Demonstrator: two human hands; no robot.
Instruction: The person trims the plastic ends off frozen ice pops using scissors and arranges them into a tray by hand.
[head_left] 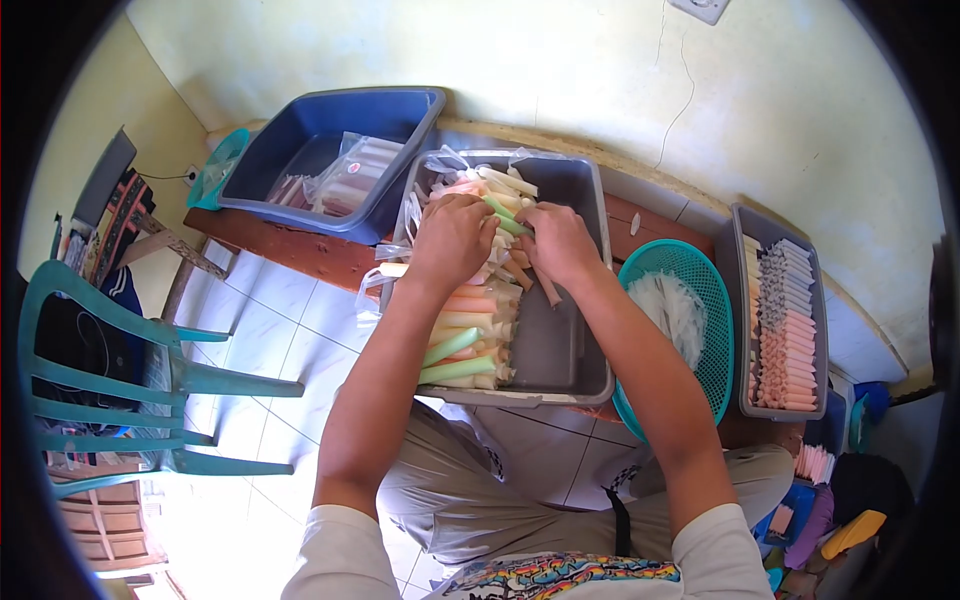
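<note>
A grey bin (560,345) in front of me holds many slim, pastel sticks in clear plastic, cream, pink, orange and green. My left hand (455,240) is curled over the upper pile, its fingertips closed at the left side of a light green stick (507,217). At the other end of that stick, my right hand (560,242) pinches it between thumb and fingers. Below my left wrist, a stack of sticks (475,325) lies sideways, two green ones on top. A brownish stick (547,283) leans under my right hand. My fingers partly hide the sticks between them.
Left stands a blue tub (300,130) with bagged sticks (360,175). At right are a teal basket (722,350) of clear plastic sleeves (675,315) and a grey crate (745,255) of stacked sticks (785,330). A green plastic chair (180,375) is at far left.
</note>
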